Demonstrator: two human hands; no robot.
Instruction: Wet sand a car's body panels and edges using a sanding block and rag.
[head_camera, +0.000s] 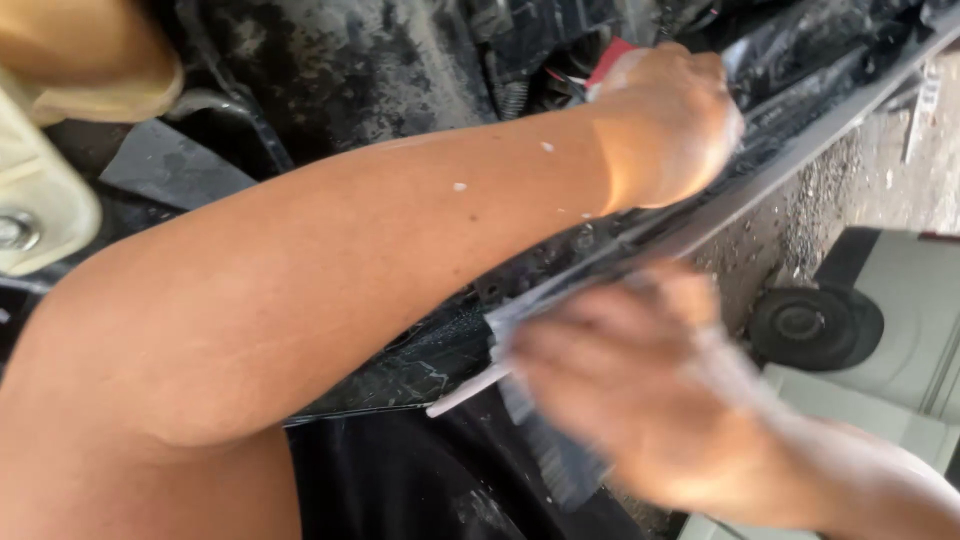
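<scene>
While the left forearm crosses the picture from the lower left, a cream part with a bolt (30, 215) sits at the left edge, beside dirty black bodywork (330, 70) mottled with grey grime. Soap flecks dot the arm. Further right, the left hand (665, 125) is curled closed, pressing on a wet black panel (600, 250) that runs diagonally up to the right; something red shows just behind the knuckles. Below it, the right hand (640, 390) is blurred, its fingers wrapped around a grey cloth (550, 440) held against the panel's lower edge. Judging by the suds and wet sheen, the panel is partly washed, while the bodywork above looks unwashed. A small wheel (815, 325) lies at the far right.
</scene>
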